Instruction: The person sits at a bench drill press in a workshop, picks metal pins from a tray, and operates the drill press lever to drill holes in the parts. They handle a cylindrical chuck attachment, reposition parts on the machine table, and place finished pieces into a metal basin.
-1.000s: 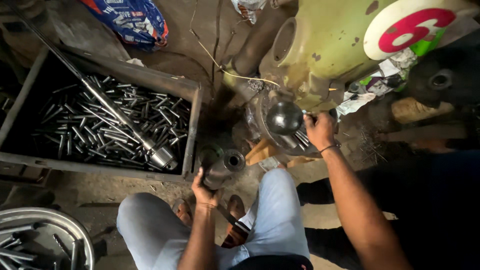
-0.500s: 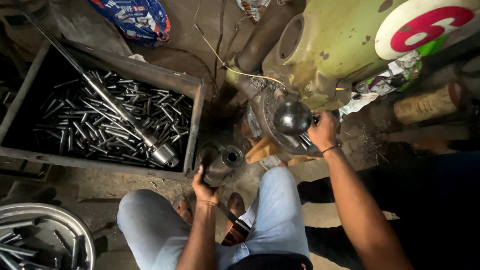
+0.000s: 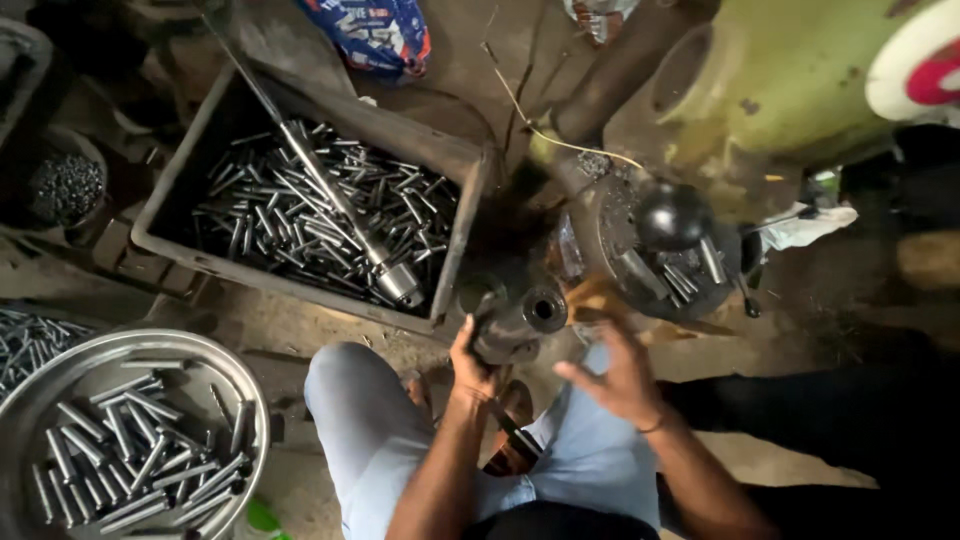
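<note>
Nearest: the person's knees in pale blue trousers fill the bottom of the view, both forearms reaching forward over them.
Left hand: the left hand is closed around the lower end of a dark metal cylinder, fingers wrapped on its side.
Right hand: the right hand hovers open just beside the cylinder, fingers spread and blurred; it has hold of nothing that I can make out.
Cylinder: it stands between the knees and the machine, with a round socket showing at its top right.
Round pan: a shiny metal pan sits at the lower left beside the left knee, holding a loose heap of short steel pins.
Machine face: beyond the hands, a dark round plate carries a black ball knob and a few steel pins lying on it.
Crate: a dark rectangular crate to the left of the cylinder is strewn with many steel pins, and a long rod with a metal end lies slantwise across them.
Farther: a yellow-green machine body rises at the upper right, and a blue printed bag lies on the floor past the crate.
</note>
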A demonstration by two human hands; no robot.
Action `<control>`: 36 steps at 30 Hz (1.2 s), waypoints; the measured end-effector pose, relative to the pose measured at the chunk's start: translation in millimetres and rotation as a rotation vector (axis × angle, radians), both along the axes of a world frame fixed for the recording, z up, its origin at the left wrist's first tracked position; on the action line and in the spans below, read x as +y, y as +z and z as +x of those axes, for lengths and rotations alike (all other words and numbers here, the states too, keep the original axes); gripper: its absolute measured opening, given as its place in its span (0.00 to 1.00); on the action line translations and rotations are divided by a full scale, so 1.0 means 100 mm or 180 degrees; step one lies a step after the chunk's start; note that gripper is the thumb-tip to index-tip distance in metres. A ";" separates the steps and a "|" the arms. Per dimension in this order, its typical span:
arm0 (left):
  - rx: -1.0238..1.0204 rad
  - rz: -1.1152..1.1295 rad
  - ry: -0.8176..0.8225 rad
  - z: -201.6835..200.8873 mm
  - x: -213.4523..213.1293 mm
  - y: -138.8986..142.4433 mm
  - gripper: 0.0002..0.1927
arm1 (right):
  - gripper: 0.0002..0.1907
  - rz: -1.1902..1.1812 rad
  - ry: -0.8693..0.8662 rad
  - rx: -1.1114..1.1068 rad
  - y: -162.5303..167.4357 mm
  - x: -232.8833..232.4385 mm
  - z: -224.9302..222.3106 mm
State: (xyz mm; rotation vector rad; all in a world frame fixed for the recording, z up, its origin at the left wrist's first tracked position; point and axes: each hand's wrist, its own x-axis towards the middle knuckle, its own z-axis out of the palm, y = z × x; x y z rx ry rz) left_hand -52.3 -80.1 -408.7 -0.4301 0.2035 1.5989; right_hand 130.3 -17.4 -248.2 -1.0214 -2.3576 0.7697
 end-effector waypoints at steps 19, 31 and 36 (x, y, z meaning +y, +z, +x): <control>0.0036 0.0553 0.0196 0.22 -0.38 0.79 0.44 | 0.44 -0.0726 0.0326 -0.0261 0.10 -0.37 -0.50; -0.0061 0.0903 0.0177 0.26 -0.57 1.08 0.39 | 0.36 -0.0733 0.0381 0.0054 0.31 -0.46 -0.53; 0.0727 0.1016 -0.0381 0.03 -0.56 1.10 0.44 | 0.42 -0.0641 0.0500 0.0929 0.45 -0.45 -0.52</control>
